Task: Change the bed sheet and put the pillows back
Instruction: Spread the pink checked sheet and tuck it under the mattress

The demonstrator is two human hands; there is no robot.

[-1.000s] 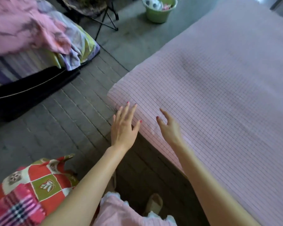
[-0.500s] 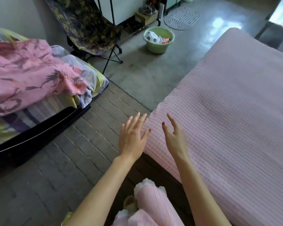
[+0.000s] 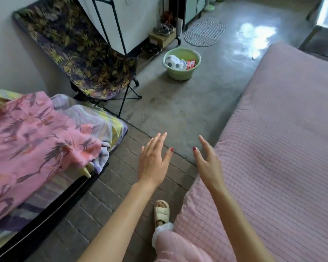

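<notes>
A pink checked sheet (image 3: 276,148) lies smooth over the bed on the right. My left hand (image 3: 152,160) hovers over the floor beside the bed's left edge, fingers straight and spread, holding nothing. My right hand (image 3: 208,163) hangs above the bed's near-left edge, fingers relaxed and apart, also holding nothing. A heap of bedding (image 3: 32,140), pink floral cloth over striped fabric, lies on a low black-edged cot at the left. No pillow shows clearly in view.
A folding chair (image 3: 80,53) with leaf-print fabric stands at the back left. A green basin (image 3: 181,72) holding cloth items sits on the concrete floor. A round mat (image 3: 204,32) and shoes lie farther back. My sandalled foot (image 3: 161,212) stands on the brick-patterned floor.
The view has lifted and turned toward the room, bringing the chair, basin and mat into sight. Both hands stayed raised and open, drifting off the sheet's corner toward the gap between the beds.
</notes>
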